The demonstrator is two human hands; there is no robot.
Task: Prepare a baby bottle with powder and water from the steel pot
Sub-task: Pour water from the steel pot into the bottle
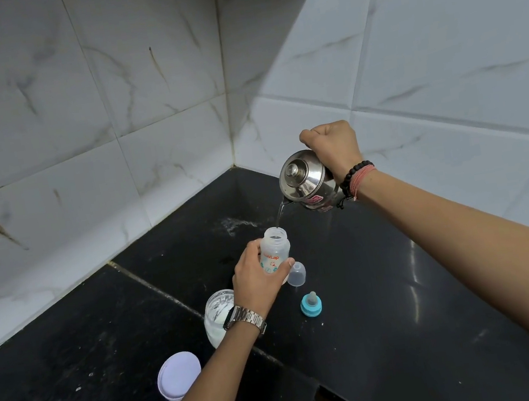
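My left hand (257, 276) grips a clear baby bottle (275, 249) with red lettering, standing upright with its mouth uncovered on the black counter (390, 284). My right hand (332, 148) holds a lidded steel pot (307, 181) by its handle, tilted above and right of the bottle. A thin stream of water (280, 214) runs from the spout into the bottle's mouth. A jar of white powder (217, 315) without its lid stands just behind my left wrist.
A blue teat ring (310, 304) and a clear cap (296, 274) stand right of the bottle. The jar's pale lid (179, 376) lies at the front left. White powder is spilled on the counter (232, 224) near the tiled corner. The counter's front edge drops off at the bottom centre.
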